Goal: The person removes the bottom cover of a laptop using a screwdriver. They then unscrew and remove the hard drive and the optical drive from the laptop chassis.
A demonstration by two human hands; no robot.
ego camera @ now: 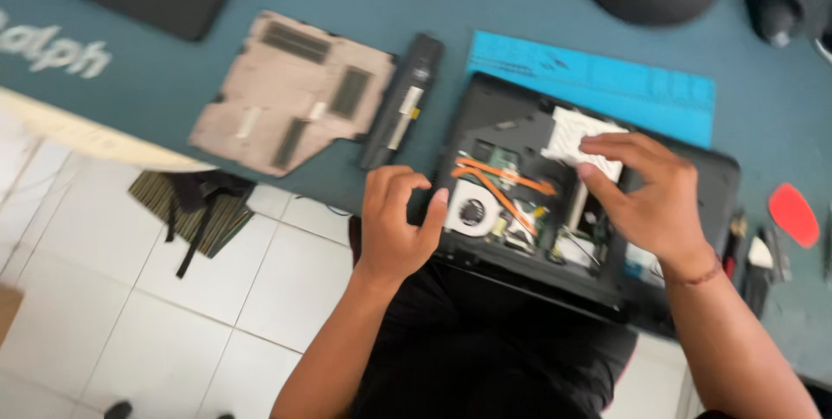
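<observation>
Head view, blurry from motion: I see a blue-grey table [537, 3] running across the far half, white tiled floor on the near left. Opened black laptop [693, 185] sits bottom-up at the table's near edge, right of centre, lying partly over a bright blue mat [598, 81]; inside it, a copper heat pipe [503, 178], a round fan [472, 211] and a white labelled module [574, 135] are exposed. Removed tan bottom cover [295, 90] lies on the table to the left, well apart, with a long black battery [403, 100] between cover and laptop. Left hand [394, 224] rests at the laptop's near-left edge, fingers curled, thumb near the fan; can't tell if it grips anything. Right hand [654, 198] is over the laptop's middle, fingertips on the white module, fingers spread, not clamped on anything I can see. Red pick-shaped tool [793, 214] at far right.
</observation>
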